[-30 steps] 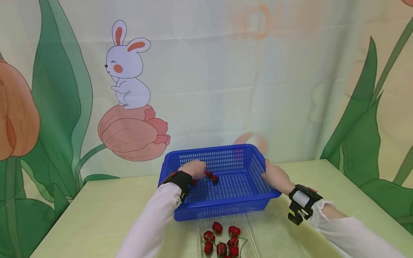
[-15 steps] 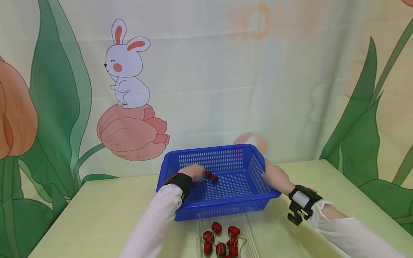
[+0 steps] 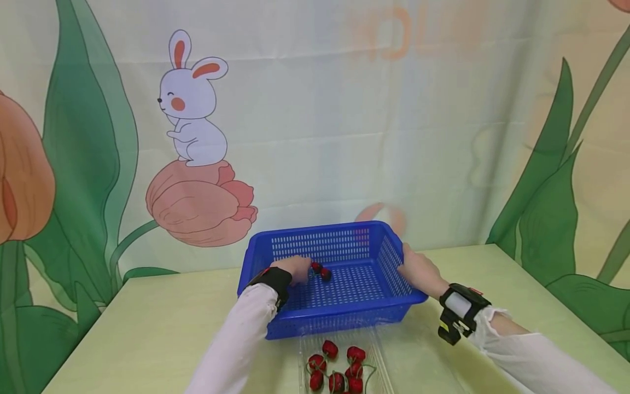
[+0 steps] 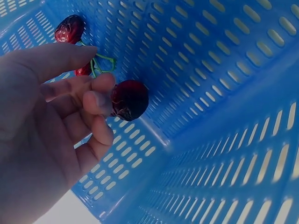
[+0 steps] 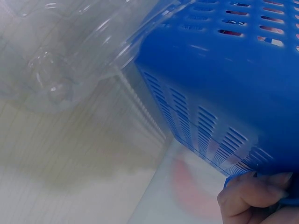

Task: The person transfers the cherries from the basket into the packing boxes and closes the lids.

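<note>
Inside the blue slatted plastic basket [image 3: 339, 311], my left hand [image 3: 297, 268] is low at the left side. In the left wrist view its thumb and curled fingers [image 4: 99, 102] stand apart around green stems [image 4: 99, 65]. A dark red cherry [image 4: 130, 100] is right at the fingertips, and another cherry [image 4: 70, 29] lies beyond the thumb. Two dark red cherries [image 3: 325, 273] show beside that hand in the head view. My right hand [image 3: 422, 272] grips the basket's right rim, its fingers [image 5: 247, 198] curled over the edge.
A clear plastic box [image 3: 385, 375] stands in front of the basket, holding several red cherries [image 3: 356, 354] with green stems. Its clear lid [image 5: 51, 84] shows in the right wrist view. A pale yellow table [image 3: 147, 328] carries everything; a printed curtain [image 3: 315, 137] hangs behind.
My left hand has moved slightly down in the basket, and the red cherry under it is now hidden. The right hand keeps its grip; the basket has barely shifted.
</note>
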`<state>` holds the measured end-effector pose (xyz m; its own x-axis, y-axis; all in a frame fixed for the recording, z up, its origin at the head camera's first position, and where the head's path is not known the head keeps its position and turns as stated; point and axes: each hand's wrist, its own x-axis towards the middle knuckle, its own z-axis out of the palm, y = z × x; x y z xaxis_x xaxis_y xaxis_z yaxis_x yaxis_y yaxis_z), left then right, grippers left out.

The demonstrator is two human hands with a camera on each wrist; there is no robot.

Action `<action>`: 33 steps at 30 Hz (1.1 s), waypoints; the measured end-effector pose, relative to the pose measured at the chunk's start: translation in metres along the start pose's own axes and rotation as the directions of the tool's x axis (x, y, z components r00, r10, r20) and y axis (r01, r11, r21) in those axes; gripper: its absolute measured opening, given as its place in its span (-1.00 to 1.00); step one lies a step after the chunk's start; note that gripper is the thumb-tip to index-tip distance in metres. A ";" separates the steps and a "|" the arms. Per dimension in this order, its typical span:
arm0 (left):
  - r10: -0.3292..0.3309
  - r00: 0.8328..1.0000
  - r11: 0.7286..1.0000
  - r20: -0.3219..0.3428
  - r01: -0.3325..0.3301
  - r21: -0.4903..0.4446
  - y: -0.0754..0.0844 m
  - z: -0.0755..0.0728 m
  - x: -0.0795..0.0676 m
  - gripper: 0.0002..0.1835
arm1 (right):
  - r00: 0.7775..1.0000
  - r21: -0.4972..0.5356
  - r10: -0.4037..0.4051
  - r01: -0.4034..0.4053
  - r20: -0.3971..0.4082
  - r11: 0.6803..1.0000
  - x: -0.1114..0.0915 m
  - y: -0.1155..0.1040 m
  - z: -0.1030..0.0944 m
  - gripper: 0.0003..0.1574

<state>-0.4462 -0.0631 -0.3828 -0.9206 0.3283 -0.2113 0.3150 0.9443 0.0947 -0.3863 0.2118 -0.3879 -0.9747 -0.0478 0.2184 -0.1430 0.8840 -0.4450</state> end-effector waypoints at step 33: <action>0.030 0.999 0.997 0.018 -0.031 0.072 -0.007 0.004 -0.003 -0.93 | 1.000 -0.003 0.012 -0.012 0.006 1.000 -0.001 -0.002 -0.001 -0.35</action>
<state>-0.4444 -0.0707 -0.3869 -0.9065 0.3568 -0.2256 0.3593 0.9327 0.0311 -0.3848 0.2107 -0.3864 -0.9774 -0.0396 0.2076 -0.1305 0.8859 -0.4452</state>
